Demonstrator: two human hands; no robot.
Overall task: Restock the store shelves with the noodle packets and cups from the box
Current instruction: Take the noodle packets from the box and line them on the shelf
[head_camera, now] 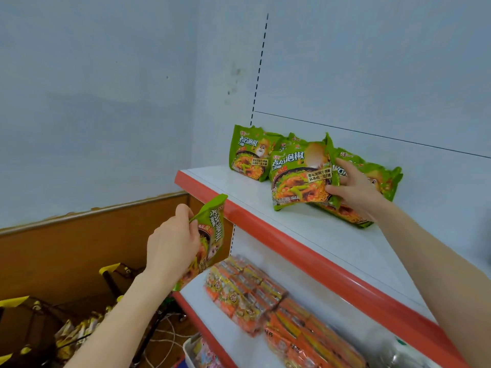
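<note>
Right grip (353,189) is clamped on the right-hand seam of a green noodle packet (300,176), thumb low on the seam and fingers higher. The packet is stood on the top shelf (332,235), slightly tilted, with its lower edge on the board. The seam hold is judged to be chosen so that the printed face is left uncovered and turned outward while the packet is set up. To the left of this grip and further back, a standing packet (249,152) is seen, with another partly hidden between the two. Directly beneath and beyond the grip a flat-lying packet (385,181) is noted; whether it is touched by the wrist cannot be told. Left grip (172,243) is closed round the top corner of a spare packet (211,232), which hangs long side down, below and in front of the red shelf edge (265,224). It is judged to be held in reserve for placing next. Below and to the right of this grip, orange packets (252,296) are laid on the lower shelf. Low to its left, a dark container (77,333) with yellowish packets is seen; whether this is the box cannot be told. The film is judged slick, so toppling of the upright packet is considered possible on release.
</note>
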